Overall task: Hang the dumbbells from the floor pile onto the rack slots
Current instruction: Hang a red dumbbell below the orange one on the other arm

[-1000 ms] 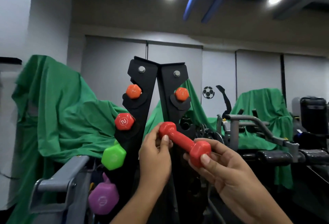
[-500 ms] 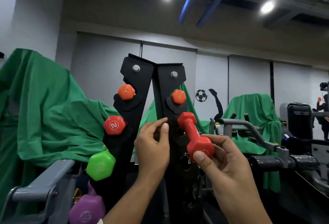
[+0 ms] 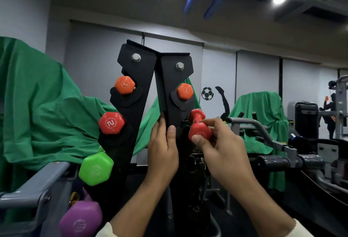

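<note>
Head view, person at a dumbbell rack. Red dumbbell (image 3: 199,126) — the piece being hung — now sits against the right-hand plate of the black rack (image 3: 170,78), its far head reaching past the plate edge just below the orange dumbbell marked 1 (image 3: 185,91); a second ago it was held crosswise in front of the rack, between both hands. Right hand (image 3: 223,152) pinches the near head, thumb beneath and fingers curled over the top. Left hand (image 3: 162,149) has let go of the dumbbell and now grips the inner edge of the same plate, thumb on the front face, fingers wrapped behind — apparently steadying the rack. Judged from this, the handle is at the mouth of the second slot but not yet seated. On the left plate hang a second orange dumbbell (image 3: 124,85), a red one marked 2 (image 3: 111,123), a green one (image 3: 96,168) and a purple one (image 3: 81,218). Green drapes (image 3: 37,105) cover equipment behind.
</note>
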